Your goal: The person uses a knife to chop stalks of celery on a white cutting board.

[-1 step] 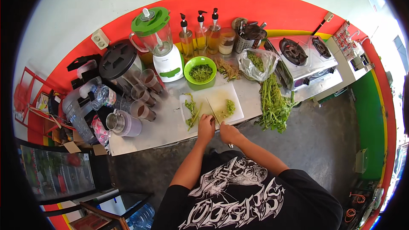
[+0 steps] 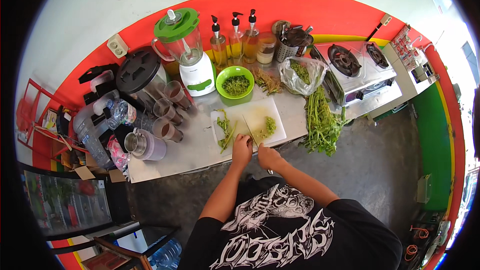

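A white cutting board (image 2: 260, 106) lies near the front edge of the metal table. My right hand (image 2: 270, 158) is closed round the handle of a knife (image 2: 250, 131), whose blade slants across the board, pointing up and left. Close beside the blade, at the board's near edge, is my left hand (image 2: 242, 148). Its fingers are curled together, and what they hold is hidden. Chopped green stalks (image 2: 270, 126) lie in a small heap right of the blade. Longer green stems (image 2: 226, 132) rest along the board's left side. Behind the board stands a green bowl (image 2: 220, 81) containing chopped greens.
Leafy green bunches (image 2: 320, 125) hang over the table's edge on the right, below a plastic bag (image 2: 301, 82) and a gas stove (image 2: 367, 70). A blender (image 2: 197, 70) and pump bottles (image 2: 235, 45) line the back. Cups (image 2: 168, 130) and a steel-topped jar (image 2: 147, 145) stand left.
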Demonstrator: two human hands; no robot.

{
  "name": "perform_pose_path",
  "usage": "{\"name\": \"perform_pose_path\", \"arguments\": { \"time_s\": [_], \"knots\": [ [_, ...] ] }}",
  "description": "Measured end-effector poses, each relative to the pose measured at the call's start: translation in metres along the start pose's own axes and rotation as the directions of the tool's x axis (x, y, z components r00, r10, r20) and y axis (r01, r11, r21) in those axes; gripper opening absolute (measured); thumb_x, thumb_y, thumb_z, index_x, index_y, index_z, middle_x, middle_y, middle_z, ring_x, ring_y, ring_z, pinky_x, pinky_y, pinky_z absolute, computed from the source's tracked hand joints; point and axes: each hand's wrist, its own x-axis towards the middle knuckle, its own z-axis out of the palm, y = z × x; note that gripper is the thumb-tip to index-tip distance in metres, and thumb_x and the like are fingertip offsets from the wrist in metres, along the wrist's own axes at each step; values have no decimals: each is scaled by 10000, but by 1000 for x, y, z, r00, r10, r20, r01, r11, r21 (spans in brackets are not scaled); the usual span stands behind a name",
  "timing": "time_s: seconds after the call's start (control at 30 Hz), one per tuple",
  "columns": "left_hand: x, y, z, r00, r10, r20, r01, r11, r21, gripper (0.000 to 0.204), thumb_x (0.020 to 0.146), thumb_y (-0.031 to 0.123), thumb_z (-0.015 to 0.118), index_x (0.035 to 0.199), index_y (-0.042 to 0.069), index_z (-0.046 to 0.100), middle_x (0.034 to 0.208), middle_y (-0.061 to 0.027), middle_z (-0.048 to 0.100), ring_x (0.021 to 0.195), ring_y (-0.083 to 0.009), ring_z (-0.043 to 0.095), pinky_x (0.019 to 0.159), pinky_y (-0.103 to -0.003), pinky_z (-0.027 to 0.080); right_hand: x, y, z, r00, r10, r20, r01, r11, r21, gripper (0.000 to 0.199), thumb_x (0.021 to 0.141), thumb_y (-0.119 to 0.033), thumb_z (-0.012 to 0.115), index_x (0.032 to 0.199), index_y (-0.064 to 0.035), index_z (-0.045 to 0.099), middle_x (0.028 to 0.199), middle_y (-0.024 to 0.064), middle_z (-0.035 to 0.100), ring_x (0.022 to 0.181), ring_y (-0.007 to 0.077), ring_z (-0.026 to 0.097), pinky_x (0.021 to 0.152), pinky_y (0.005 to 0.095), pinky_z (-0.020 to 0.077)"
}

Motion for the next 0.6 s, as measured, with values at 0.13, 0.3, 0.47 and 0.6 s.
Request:
{"name": "perform_pose_path", "arguments": {
  "time_s": [0.13,0.3,0.47,0.6],
  "knots": [
    [-4,2,1,999,-34,14,35,998,-53,76,848,18,630,912,-14,656,912,-186,573,837,-387,598,752,-449,486,5,-4,2,994,83,-72,-79,996,50,353,865,-113,630,1133,57,476,998,289,698,965,407,710,829,461,579],
    [-7,-2,2,999,32,5,-31,996,-82,81,846,5,629,918,-8,664,915,-179,582,823,-373,607,741,-435,495,11,-5,-16,998,54,-13,-54,998,21,378,851,-108,651,1135,63,469,1005,287,698,991,406,704,843,460,574],
    [-7,-9,5,998,35,-43,-38,997,-60,86,843,22,646,917,-15,671,888,-147,592,750,-293,634,690,-367,518,0,-4,-5,998,66,3,-66,996,67,323,868,-84,606,1115,70,467,1023,323,677,1016,457,675,877,504,546],
    [-5,-6,4,1000,-30,-4,30,999,-43,81,843,23,635,909,-16,658,921,-184,591,791,-372,612,727,-437,500,0,-7,4,996,84,-37,-83,996,37,342,867,-101,614,1129,63,467,1030,285,692,994,414,700,844,470,572]
  ]
}}
